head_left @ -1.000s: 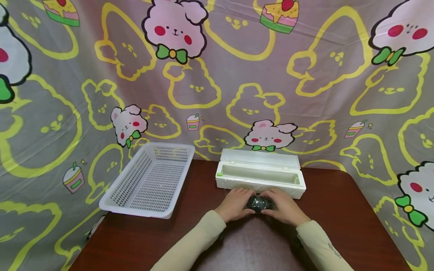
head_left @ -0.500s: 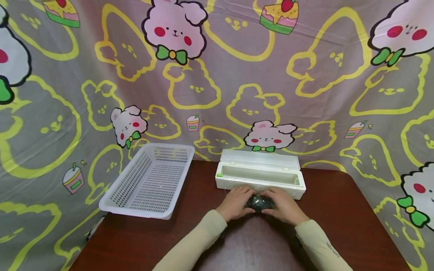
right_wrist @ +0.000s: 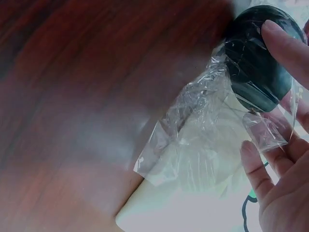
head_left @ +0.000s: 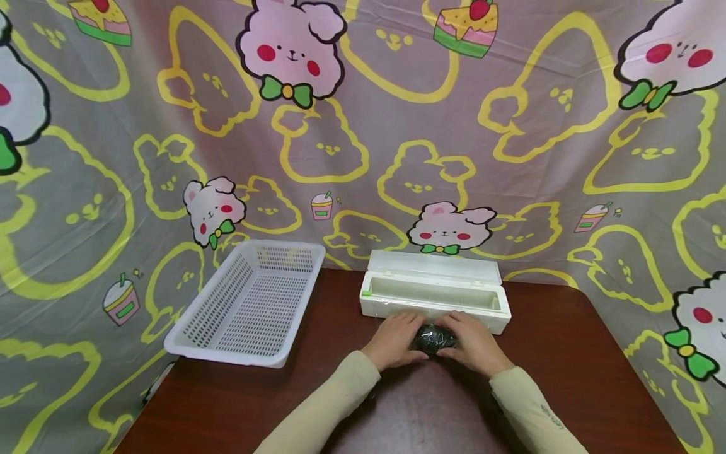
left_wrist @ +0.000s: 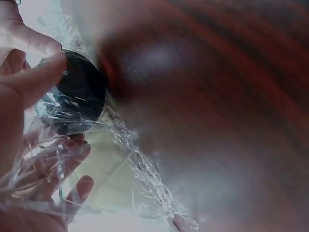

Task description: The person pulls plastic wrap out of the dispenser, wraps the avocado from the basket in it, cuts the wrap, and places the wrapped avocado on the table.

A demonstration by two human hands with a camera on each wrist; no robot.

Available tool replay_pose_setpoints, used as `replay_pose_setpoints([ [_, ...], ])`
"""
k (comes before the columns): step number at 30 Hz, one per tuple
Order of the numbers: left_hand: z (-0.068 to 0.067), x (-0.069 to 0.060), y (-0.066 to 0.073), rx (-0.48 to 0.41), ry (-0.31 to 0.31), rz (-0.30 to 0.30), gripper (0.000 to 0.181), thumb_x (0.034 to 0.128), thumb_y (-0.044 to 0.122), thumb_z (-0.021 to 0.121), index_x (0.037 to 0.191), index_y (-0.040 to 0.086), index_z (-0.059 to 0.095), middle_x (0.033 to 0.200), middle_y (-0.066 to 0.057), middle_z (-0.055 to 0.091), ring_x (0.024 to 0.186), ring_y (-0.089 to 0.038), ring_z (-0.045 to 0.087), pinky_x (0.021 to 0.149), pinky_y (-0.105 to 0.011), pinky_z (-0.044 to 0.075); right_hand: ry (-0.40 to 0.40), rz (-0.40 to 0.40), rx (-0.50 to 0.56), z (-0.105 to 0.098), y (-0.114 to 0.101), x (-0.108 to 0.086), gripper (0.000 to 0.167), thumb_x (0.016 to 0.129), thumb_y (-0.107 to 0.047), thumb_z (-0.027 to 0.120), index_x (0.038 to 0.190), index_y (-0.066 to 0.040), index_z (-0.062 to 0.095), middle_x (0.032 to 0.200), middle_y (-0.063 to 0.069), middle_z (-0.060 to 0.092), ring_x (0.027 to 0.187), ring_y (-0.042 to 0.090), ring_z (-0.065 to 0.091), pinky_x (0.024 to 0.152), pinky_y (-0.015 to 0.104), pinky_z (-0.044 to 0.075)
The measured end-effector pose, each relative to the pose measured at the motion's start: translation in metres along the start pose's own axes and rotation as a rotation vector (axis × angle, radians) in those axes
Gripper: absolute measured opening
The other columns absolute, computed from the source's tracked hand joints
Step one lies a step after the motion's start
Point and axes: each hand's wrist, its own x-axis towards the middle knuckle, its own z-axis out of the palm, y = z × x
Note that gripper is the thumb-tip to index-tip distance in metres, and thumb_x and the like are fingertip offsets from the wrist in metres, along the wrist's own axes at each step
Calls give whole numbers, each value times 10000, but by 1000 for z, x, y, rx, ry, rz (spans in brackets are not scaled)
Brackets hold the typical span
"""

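Note:
A smooth, dark, rounded object (head_left: 434, 339) in clear plastic film lies between my hands, in front of the long white box (head_left: 448, 309). Its exact kind is hidden by the film's glare. My left hand (head_left: 394, 340) grips it from the left, thumb pressing its near side in the left wrist view. From the right, my right hand (head_left: 472, 343) holds it, its thumb on the dark surface (right_wrist: 258, 58). Crumpled cling film (right_wrist: 193, 116) trails from the object on both sides, spreading towards the box. In the left wrist view, film (left_wrist: 145, 174) also lies across my left fingers.
The white box stands with its lid (head_left: 437, 267) raised at the back, a small green piece (head_left: 367, 294) at its left end. A white perforated basket (head_left: 289, 340) sits on the left of the brown table (head_left: 567, 353). A patterned cloth (head_left: 363, 126) hangs behind.
Both hands stay around the wrapped object, with only slight shifts of the fingers and right forearm. The box and basket have not moved.

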Motion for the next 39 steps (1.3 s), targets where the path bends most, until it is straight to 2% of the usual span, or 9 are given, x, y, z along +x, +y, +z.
replay_pose_setpoints([
  [5,-4,2,-1,24,19,19,566,931,482,744,1390,210,553,1366,28,639,1323,-157,566,1135,-361,441,0,-2,-14,1,2,3,584,654,-296,992,1149,-141,723,1124,13,687,1035,230,670,921,452,550],
  [11,-5,2,0,34,-7,10,571,959,467,715,1429,199,534,1405,17,622,1349,-163,554,1152,-363,428,15,-25,-34,3,0,4,663,648,-369,992,1208,-154,709,1114,5,679,999,223,678,878,447,563],
  [16,-5,0,0,13,-22,-6,634,928,491,751,1452,214,527,1434,20,606,1372,-168,534,1169,-379,415,14,3,-18,4,-2,4,609,667,-347,983,1185,-162,723,1097,-3,691,990,233,695,868,456,571],
  [20,-4,0,0,29,-3,-3,643,926,491,753,1457,211,524,1430,20,614,1361,-167,546,1157,-377,429,20,4,-16,4,-2,4,598,675,-340,979,1190,-167,728,1104,-4,701,998,235,700,874,461,572],
  [26,0,1,-3,12,49,39,563,943,424,751,1412,187,550,1379,15,642,1317,-159,579,1132,-348,454,25,-19,-54,4,-2,5,632,665,-350,986,1210,-164,725,1137,-3,679,1032,221,674,884,449,570],
  [31,2,1,-4,-15,47,41,551,950,401,749,1414,178,553,1372,10,643,1313,-159,580,1129,-340,454,4,-25,-83,4,-5,7,696,644,-402,989,1242,-198,696,1099,-16,658,970,217,680,832,437,573],
  [39,2,0,-7,-58,64,58,546,959,381,744,1427,176,552,1358,8,664,1295,-165,601,1110,-342,468,-1,2,-60,3,-6,9,662,653,-377,985,1239,-240,710,1062,-19,657,936,213,683,815,429,570],
])
